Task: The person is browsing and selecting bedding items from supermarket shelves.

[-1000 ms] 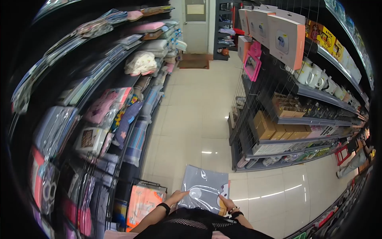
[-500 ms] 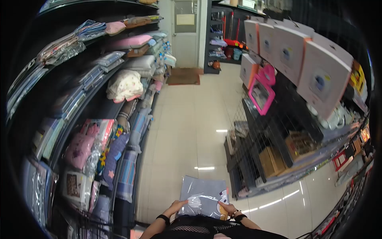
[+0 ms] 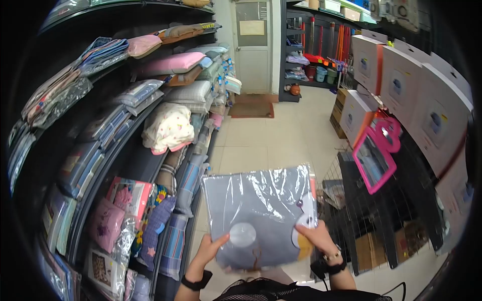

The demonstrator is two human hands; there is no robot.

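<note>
A flat grey textile in a clear plastic bag (image 3: 261, 200) is held up in front of me, with a pale round patch and a white and yellow printed figure on it. My left hand (image 3: 208, 253) grips its left edge, thumb on top near the round patch. My right hand (image 3: 321, 240) clasps the right edge, thumb over the printed figure. The fingers beneath the package are hidden on both sides. Glare streaks cross the plastic.
Dark shelves on the left carry packaged bedding, a pink pillow (image 3: 175, 63) and a cream bundle (image 3: 168, 128). Opposite are white boxes (image 3: 401, 83), a pink-framed mirror (image 3: 374, 160) and a wire rack. Down the tiled aisle (image 3: 291, 130), a mat (image 3: 251, 109) lies before a door (image 3: 252, 60).
Both hands have raised the bagged grey textile upward and nearer to the camera, so it looks larger. The view has shifted left, with the shelves and door now further right in frame.
</note>
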